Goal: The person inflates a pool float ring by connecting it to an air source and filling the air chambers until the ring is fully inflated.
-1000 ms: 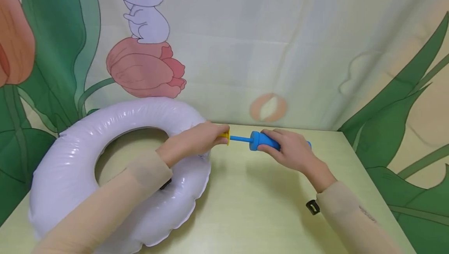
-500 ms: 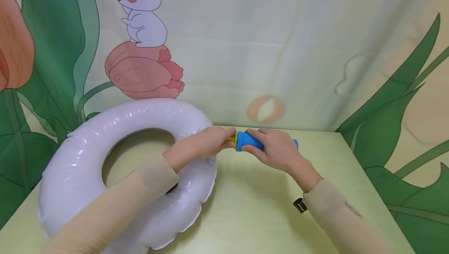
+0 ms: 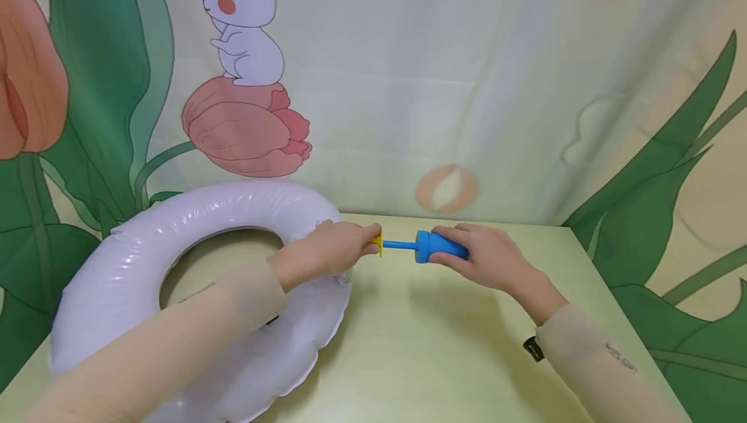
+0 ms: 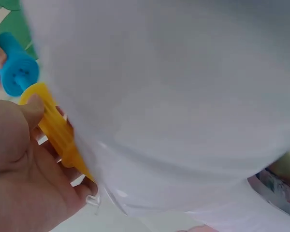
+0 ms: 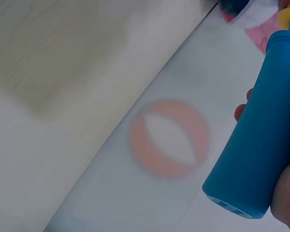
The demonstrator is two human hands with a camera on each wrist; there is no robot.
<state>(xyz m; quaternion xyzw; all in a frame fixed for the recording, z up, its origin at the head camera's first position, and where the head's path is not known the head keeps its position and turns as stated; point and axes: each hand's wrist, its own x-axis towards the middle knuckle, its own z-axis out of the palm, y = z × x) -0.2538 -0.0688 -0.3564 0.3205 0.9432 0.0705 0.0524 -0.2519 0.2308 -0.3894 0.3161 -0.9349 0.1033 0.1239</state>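
Note:
A hand air pump spans the two hands in the head view. The left hand grips its yellow end piece, whose narrow tip meets the white inflatable swim ring in the left wrist view. A small clear tab shows beside that tip, where the join itself is hidden. The right hand wraps round the blue pump barrel, thumb on the near side. Between barrel and yellow piece, a short length of blue rod is exposed. The pump is held roughly level.
The swim ring stands puffed out on the left of the pale green table. Behind the table hangs a printed curtain with a rabbit and tulips. A black buckle sticks out by the right sleeve.
Half a second ago the blue barrel was pushed up against the yellow piece. Now it is drawn back to the right, baring the rod as it was one second ago.

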